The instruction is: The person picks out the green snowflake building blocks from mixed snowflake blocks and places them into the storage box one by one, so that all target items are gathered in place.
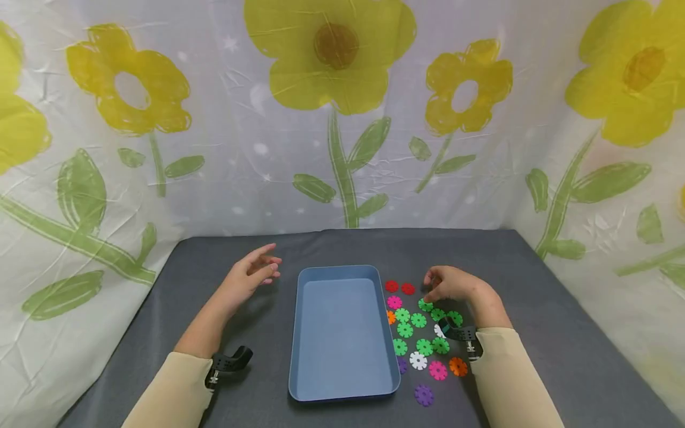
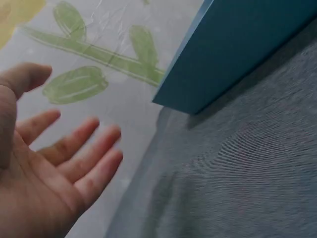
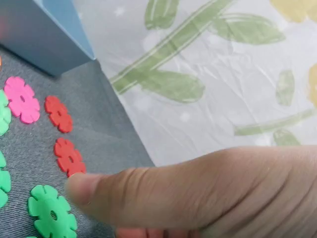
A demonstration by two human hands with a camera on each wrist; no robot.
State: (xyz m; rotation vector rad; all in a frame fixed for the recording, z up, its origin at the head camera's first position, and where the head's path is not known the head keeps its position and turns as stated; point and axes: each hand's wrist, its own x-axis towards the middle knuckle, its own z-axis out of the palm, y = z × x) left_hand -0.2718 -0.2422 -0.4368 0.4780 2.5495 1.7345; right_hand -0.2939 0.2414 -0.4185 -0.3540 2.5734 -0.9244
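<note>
My left hand hovers over the cloth left of the blue tray, its fingers spread and loosely bent. In the left wrist view the palm holds nothing. To the tray's right, my right hand hangs low above the far end of a group of flower-shaped plastic discs. Its thumb tip is close by a green disc, which lies flat in the right wrist view. A red disc is partly covered by the thumb there. The other right fingers are mostly hidden behind it.
Several green discs lie between the tray and my right forearm, among red, pink, white, orange and purple ones. A grey cloth covers the table; a flower-printed curtain hangs behind.
</note>
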